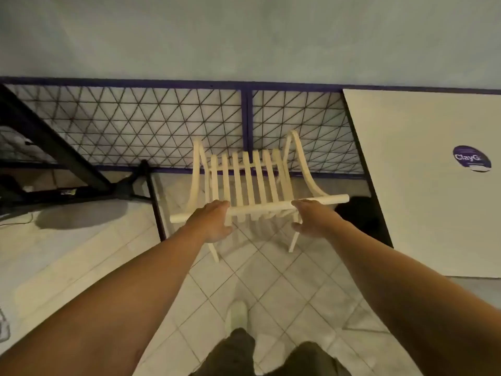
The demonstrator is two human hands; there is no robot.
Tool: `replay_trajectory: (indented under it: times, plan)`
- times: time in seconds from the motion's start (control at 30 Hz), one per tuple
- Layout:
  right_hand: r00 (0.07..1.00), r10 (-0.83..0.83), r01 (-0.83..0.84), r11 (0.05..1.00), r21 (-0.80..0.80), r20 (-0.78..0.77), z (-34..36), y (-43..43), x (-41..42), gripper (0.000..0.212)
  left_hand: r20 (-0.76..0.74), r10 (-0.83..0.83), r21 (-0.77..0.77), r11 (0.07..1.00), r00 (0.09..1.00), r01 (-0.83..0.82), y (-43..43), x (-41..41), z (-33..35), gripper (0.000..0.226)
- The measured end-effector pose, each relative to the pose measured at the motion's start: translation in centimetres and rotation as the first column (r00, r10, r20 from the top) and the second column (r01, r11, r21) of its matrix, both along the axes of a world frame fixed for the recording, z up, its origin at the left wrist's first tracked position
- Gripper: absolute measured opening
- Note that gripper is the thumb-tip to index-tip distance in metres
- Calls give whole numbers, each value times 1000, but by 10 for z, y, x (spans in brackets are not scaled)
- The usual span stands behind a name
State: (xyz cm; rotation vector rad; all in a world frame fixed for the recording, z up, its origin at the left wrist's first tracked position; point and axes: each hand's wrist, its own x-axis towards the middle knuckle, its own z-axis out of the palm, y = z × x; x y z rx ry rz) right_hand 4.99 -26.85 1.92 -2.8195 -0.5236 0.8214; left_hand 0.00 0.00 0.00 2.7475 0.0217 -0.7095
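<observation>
A cream plastic chair point(249, 177) with a slatted back and curved armrests stands on the tiled floor in front of me, facing away. My left hand point(214, 221) grips the top rail of its backrest on the left side, fingers over the rail and thumb below. My right hand point(311, 215) grips the same rail on the right side. Both arms are stretched forward.
A blue metal frame with a wire mesh point(151, 123) lies against the wall just beyond the chair. A white board with a round purple sticker point(433, 185) leans at the right. Dark metal bars point(54, 147) and cables are at the left. My legs and a shoe point(238, 316) show below.
</observation>
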Motion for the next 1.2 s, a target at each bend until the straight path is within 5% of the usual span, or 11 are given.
replay_trajectory:
  times: [0.37,0.6,0.77,1.2]
  plan:
    - [991,118,-123,987,-101,-60,-52,25,60,54,-148,-81,36,996,986,87,19,43,-51,68]
    - [962,165,-213,951,-222,-218,-59,20,96,69,-188,16,23,1000,982,-12,13,56,-59,57]
    - [943,235,-279,944,-176,-235,-65,15,104,74,-162,-1,96,995,987,17,12,58,-68,73]
    - [990,48,-63,992,-111,-131,-74,21,80,56,-146,-185,14,982,972,189,37,64,-76,86]
